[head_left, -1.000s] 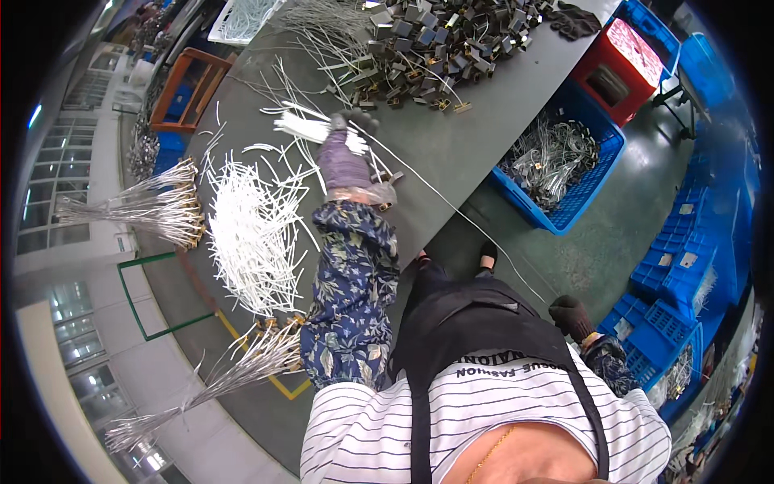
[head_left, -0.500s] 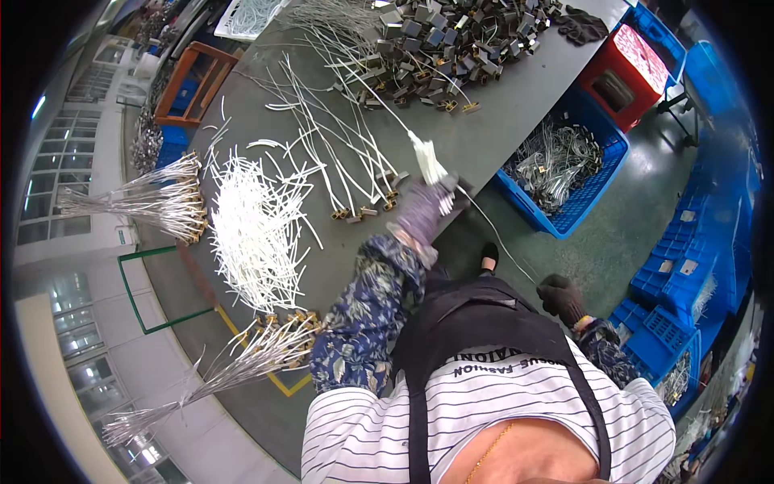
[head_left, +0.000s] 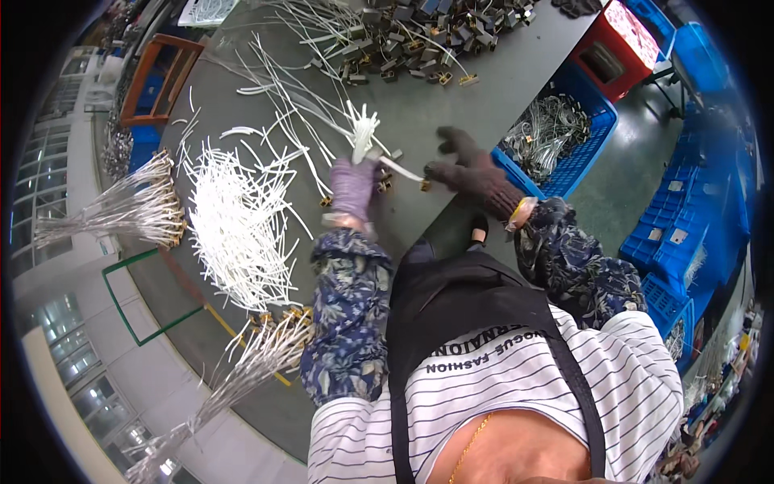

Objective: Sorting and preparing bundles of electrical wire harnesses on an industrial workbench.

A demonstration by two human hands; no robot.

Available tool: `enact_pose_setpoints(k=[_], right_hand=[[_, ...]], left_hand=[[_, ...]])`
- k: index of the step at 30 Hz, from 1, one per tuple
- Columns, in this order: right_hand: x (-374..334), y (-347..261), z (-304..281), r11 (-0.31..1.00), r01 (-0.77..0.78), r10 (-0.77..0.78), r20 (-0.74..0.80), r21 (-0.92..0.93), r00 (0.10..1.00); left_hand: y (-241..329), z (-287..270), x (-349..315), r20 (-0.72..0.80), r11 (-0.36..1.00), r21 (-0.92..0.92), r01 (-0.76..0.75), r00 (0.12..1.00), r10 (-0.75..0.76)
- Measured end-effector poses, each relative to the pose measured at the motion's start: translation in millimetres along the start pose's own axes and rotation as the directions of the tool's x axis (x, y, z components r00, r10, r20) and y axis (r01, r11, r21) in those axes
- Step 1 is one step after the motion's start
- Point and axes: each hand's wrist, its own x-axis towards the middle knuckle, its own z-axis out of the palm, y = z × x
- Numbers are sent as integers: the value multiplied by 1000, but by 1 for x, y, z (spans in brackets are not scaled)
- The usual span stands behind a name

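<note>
My left hand [head_left: 355, 189], in a purple glove, is closed around a bundle of short white tubes [head_left: 364, 133] above the grey table. From beside that hand a white-sleeved wire [head_left: 401, 169] runs right to a small brass-coloured end. My right hand [head_left: 476, 173], in a dark brown glove, is by the table edge with its fingers apart. One fingertip lies close to the brass end; whether it touches cannot be made out. Several white wires with brass ends [head_left: 278, 101] lie just beyond my left hand. A large heap of white tubes [head_left: 242, 230] spreads to its left.
Dark metal-cased parts [head_left: 427, 36] are piled at the table's far side. Two wire bundles with brass ends [head_left: 113, 202] [head_left: 242, 363] lie at the left. Right of the table stand a blue crate [head_left: 601, 149] of wires and a red box [head_left: 617, 48].
My left hand has moved left with the tube bundle, which now points up. My right hand has risen from low at my side to the table edge, its fingers now spread.
</note>
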Motion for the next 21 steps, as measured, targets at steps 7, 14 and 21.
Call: enact_pose_setpoints(k=[7,14,21], right_hand=[[103,4,-65,819,77,66,-225,569,972],[-11,29,-47,645,596,-650,66,-479,757],[-223,190,-83,716,-662,683,-29,221,729]], left_hand=[[4,-15,11,124,890,-456,7,991,56],[21,89,-22,308,437,-878,197,930,201],[6,109,29,263,400,-900,173,948,182]])
